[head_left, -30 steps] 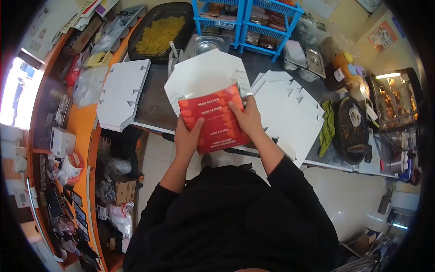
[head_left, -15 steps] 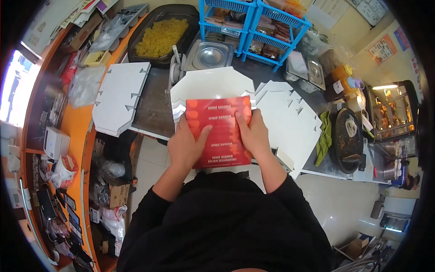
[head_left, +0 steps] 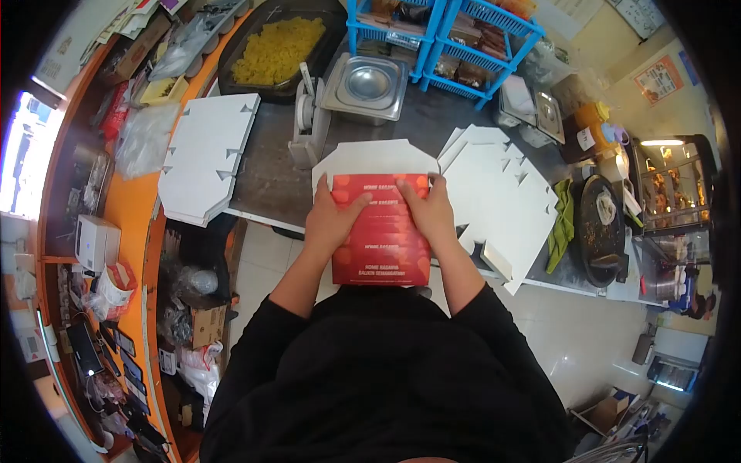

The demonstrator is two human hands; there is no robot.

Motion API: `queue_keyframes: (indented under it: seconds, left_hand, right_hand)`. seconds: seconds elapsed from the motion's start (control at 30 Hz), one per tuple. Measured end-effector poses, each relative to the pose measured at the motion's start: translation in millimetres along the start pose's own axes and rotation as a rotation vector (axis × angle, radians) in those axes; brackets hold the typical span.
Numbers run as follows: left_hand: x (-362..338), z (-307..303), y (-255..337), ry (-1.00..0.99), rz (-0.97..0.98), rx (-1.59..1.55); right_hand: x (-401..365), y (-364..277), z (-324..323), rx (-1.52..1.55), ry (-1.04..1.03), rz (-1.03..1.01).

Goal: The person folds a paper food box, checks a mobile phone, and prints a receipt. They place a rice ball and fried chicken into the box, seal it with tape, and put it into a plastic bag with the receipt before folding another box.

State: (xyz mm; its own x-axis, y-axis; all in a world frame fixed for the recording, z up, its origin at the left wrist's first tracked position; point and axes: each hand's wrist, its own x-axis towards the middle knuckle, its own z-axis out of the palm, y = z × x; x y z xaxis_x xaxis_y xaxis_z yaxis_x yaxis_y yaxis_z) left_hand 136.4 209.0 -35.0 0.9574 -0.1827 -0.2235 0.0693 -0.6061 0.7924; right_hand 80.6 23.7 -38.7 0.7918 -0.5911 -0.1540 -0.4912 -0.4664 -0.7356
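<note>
Between my two hands stands what looks like a stack of nested cardboard food boxes (head_left: pixel 380 258), red with orange patches and repeated white lettering on the side facing me. Its white flap (head_left: pixel 377 157) rises at the far edge. My left hand (head_left: pixel 332 218) grips the left side, thumb lying on the red face. On the right side my right hand (head_left: pixel 431 214) holds it the same way, thumb near the top of the print. Fingertips of both hands reach over the far edges and are partly hidden. Flat white box blanks (head_left: pixel 502 193) lie just right of my right hand.
Another pile of white blanks (head_left: pixel 204 162) lies at left. A tape dispenser (head_left: pixel 309 116), a lidded steel container (head_left: pixel 369 81) and a black tray of yellow food (head_left: pixel 278 50) stand behind. Blue basket racks (head_left: pixel 471 58), a green cloth (head_left: pixel 562 224) and a dark oval pan (head_left: pixel 598 224) are rightward.
The boxes have shifted slightly right, along with my left hand. Their white hollow behind the red face shows less now, and the far flap looks lower. Both hands keep their hold.
</note>
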Motion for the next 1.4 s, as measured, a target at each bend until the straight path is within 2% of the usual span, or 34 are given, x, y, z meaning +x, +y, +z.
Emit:
queue_keyframes:
  seconds: [0.07,0.17,0.27,0.47,0.57,0.6,0.7,0.77,0.87,0.93,1.07,1.13,1.17,1.23,1.27,1.37,1.4]
  left_hand:
    - [4.9,12.1,-3.1,0.064,0.018,-0.052]
    - [5.2,12.4,-4.1,0.041,0.056,-0.088]
    - [12.7,17.4,-10.6,0.054,0.058,-0.040]
    - [20.2,15.9,-9.7,0.064,0.075,0.016]
    - [20.0,18.6,-27.0,0.074,0.138,-0.250]
    - [19.2,22.2,-33.5,0.059,0.163,-0.293]
    - [6.0,27.7,-46.1,-0.037,0.150,-0.370]
    - [10.1,22.1,-33.8,-0.131,0.095,-0.367]
    - [7.1,17.5,-22.9,-0.145,0.105,-0.365]
    - [9.7,20.4,-27.2,-0.136,0.107,-0.390]
    - [12.2,28.7,-40.3,-0.101,0.134,-0.398]
    - [13.0,25.1,-39.0,-0.066,0.101,-0.309]
    - [13.6,22.6,-38.2,-0.045,0.086,-0.268]
    - [28.8,38.8,-78.7,0.020,0.071,-0.612]
    - [35.8,41.4,-92.7,0.047,0.064,-0.785]
    - [28.2,25.6,-102.2,-0.145,0.002,-0.824]
    - [3.9,13.8,-74.3,-0.242,-0.041,-0.849]
  right_hand:
    - [0.5,-1.5,9.8,0.031,0.014,-0.012]
    - [-2.1,0.7,6.6,0.116,-0.004,0.014]
    - [7.6,10.1,11.0,0.021,0.005,0.030]
    - [12.2,10.0,9.7,0.028,0.026,-0.008]
    - [10.2,30.6,14.7,0.140,0.165,-0.050]
    - [0.6,26.0,9.1,0.166,0.159,-0.001]
    - [-17.7,12.6,4.8,0.156,-0.072,0.126]
    - [-12.8,22.0,8.6,0.237,-0.067,0.104]
    - [-7.0,29.8,13.8,0.207,-0.042,0.058]
    - [-8.0,32.2,16.0,0.142,0.013,0.021]
    - [-6.2,27.4,11.0,0.114,-0.026,0.037]
    - [-3.4,33.7,14.5,0.070,-0.010,0.011]
    - [-1.2,43.4,16.4,0.101,-0.006,0.012]
    - [7.1,60.9,17.7,0.168,0.008,0.005]
    - [8.3,59.8,15.7,0.313,-0.062,0.055]
    - [-7.3,63.6,11.2,0.733,-0.301,0.220]
    - [-20.3,68.9,10.9,0.870,-0.389,0.293]
